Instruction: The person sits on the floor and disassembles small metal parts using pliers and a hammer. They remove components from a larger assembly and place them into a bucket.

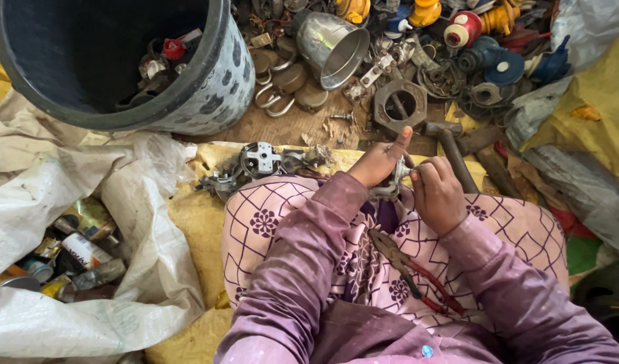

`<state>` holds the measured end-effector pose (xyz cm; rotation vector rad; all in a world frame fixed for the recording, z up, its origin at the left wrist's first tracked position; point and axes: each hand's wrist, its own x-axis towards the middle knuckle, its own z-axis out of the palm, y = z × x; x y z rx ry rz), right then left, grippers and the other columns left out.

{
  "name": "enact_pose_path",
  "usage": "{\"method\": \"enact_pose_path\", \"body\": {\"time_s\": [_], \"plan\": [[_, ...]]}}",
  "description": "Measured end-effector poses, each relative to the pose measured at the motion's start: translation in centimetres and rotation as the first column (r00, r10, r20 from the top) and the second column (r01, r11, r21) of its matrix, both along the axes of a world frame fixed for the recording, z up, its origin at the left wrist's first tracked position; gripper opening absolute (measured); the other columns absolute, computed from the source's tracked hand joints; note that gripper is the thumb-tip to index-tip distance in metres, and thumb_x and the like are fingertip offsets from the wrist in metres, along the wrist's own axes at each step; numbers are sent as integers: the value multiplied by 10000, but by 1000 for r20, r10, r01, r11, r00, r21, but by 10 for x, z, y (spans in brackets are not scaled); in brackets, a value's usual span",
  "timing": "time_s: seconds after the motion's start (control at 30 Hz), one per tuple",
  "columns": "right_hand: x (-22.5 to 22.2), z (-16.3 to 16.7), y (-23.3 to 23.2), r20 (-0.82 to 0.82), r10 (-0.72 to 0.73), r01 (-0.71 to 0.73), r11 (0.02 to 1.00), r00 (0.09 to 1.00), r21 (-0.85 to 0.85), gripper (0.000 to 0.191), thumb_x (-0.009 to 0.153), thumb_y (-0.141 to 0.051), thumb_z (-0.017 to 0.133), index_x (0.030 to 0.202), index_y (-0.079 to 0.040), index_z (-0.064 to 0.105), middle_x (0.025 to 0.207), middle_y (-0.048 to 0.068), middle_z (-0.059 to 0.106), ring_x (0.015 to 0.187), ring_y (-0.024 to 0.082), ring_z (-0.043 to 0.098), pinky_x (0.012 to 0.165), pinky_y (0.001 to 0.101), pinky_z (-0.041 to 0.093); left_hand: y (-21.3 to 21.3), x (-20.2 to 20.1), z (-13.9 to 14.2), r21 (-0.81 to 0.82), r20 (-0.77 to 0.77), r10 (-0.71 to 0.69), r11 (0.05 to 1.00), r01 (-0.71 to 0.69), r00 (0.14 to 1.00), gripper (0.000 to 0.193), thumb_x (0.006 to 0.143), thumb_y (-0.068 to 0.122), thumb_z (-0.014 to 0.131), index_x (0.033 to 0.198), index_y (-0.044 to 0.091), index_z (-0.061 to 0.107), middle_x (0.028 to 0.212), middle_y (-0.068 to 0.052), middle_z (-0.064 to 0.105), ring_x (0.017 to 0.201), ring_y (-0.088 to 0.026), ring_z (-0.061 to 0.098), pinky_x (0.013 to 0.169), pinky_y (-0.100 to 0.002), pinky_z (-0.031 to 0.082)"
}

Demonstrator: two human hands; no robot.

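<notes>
Both the left hand (379, 164) and the right hand (436, 194) clench a small grey metal fitting (392, 183) over the lap, just above the red-handled pliers (412, 269), where a slip could drop it among the scrap beyond.

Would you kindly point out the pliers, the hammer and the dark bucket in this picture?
pliers (404, 264), head view, on the joint lying in the lap.
hammer (455, 160), head view, on the handle just below the head.
dark bucket (223, 71), head view, on its spotted outer wall.
</notes>
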<state>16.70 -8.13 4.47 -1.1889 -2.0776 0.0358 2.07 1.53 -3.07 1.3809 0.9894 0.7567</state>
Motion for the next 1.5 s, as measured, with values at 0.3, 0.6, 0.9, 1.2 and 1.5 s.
{"method": "enact_pose_path", "body": {"time_s": [0.3,0.6,0.9,1.2,1.5], "plan": [[11,-49,1,-567,-216,-200,789,795,-581,275,1110,-202,493,905,-30,558,770,87,555,690,235,535,663,361,449,-10,-2,20,227,-130,51,974,-20,990,965,892,851,293,1106,20,735,926,-169,768,946,-309,740,836,-398,552],[17,-30,5,-567,-459,-202,628,684,-752,218,1085,-244,525,985,-64,598,769,68,591,635,190,559,573,326,455,-17,-5,31,271,-114,107,960,-73,988,967,905,842,320,1099,-11,734,951,-194,762,950,-335,739,843,-409,554],[1,3,-8,24,-54,53,998,998,15,120,976,-45,641,1075,3,592,1050,185,625,977,398,624,841,461,518,-10,0,14,176,-93,81,982,-64,992,947,896,841,318,849,-4,743,754,-155,721,759,-277,705,786,-381,541],[12,-51,-1,-35,-128,123,984,991,-127,101,1064,-88,557,1019,2,557,953,177,590,851,375,589,753,455,475,-12,1,21,164,-112,50,986,-32,992,970,876,858,316,902,-11,746,802,-168,750,798,-293,730,796,-384,543],[21,-43,-5,-357,-197,11,887,913,-462,209,1097,-179,574,1088,23,626,899,110,665,742,155,650,662,322,514,-10,-3,20,142,-164,62,989,-39,984,1065,825,917,271,971,-23,752,869,-187,765,854,-335,743,831,-410,539]]}}
